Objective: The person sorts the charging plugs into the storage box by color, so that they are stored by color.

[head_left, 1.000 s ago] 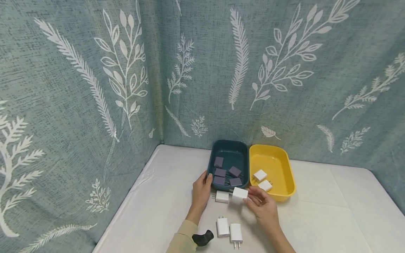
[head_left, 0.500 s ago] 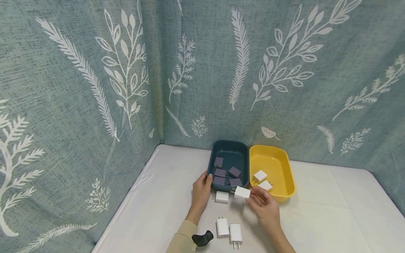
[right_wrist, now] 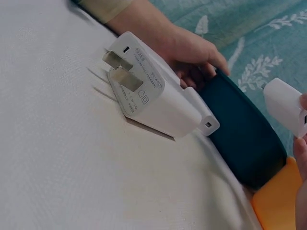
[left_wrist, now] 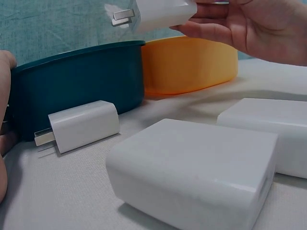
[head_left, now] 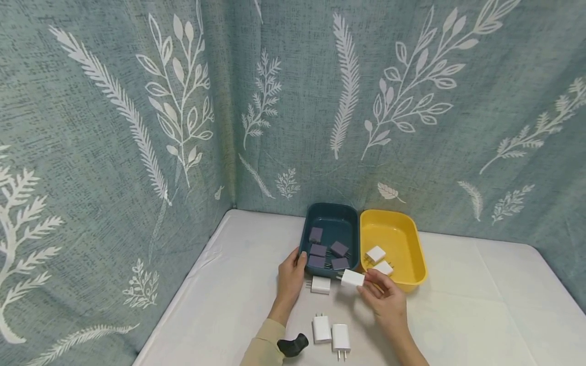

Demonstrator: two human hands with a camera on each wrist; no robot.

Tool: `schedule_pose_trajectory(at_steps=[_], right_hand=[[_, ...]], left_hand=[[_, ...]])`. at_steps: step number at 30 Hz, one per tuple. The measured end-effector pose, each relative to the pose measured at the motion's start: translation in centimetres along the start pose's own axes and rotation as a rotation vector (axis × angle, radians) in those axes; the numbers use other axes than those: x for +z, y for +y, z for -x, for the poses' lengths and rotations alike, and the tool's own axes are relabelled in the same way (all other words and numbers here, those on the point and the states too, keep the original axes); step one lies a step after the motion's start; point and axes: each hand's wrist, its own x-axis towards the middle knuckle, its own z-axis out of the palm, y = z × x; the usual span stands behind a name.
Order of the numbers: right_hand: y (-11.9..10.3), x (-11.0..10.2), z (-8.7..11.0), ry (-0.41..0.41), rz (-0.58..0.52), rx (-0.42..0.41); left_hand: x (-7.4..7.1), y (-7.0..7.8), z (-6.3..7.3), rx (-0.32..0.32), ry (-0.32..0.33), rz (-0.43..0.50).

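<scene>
A blue-green curtain [head_left: 302, 107] printed with pale leaves [head_left: 346, 84] hangs in soft folds behind the table [head_left: 485, 305] and along its left side. A white cloth [head_left: 247, 244], creased near the left edge, covers the table.

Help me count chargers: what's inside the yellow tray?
Two white chargers lie in the yellow tray, covering the floor beneath; the right hand hides part of the near wall.

Soft, even light fills the head view, with a faint shadow on the white tablecloth [head_left: 359, 328] in front of the dark blue tray [head_left: 333, 226]. In the dimmer right wrist view, the curtain [right_wrist: 261, 36] behind the tray looks soft.
</scene>
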Motion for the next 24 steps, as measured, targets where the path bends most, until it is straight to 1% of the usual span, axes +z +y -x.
schedule_pose_trajectory(at_steps=[4,7,11,15,20,24], right_hand=[[-0.09,-0.06,-0.04,-0.002,-0.041,-0.056],[-0.29,-0.18,-0.14,0.018,-0.072,-0.078],[-0.58,-0.40,-0.37,0.056,-0.047,-0.078],[-0.71,-0.58,-0.53,0.065,-0.014,-0.067],[-0.63,-0.76,-0.57,0.065,-0.038,-0.063],[-0.65,-1.01,-0.65,0.080,-0.043,-0.070]], left_hand=[[-0.01,0.01,0.01,0.013,-0.001,0.003],[0.00,-0.02,0.05,0.013,0.000,0.002],[0.03,0.09,0.11,0.011,0.002,-0.006],[0.05,0.16,0.13,0.008,0.005,-0.008],[0.08,0.16,0.07,0.008,0.007,-0.012],[0.08,0.14,0.07,0.005,0.005,-0.016]])
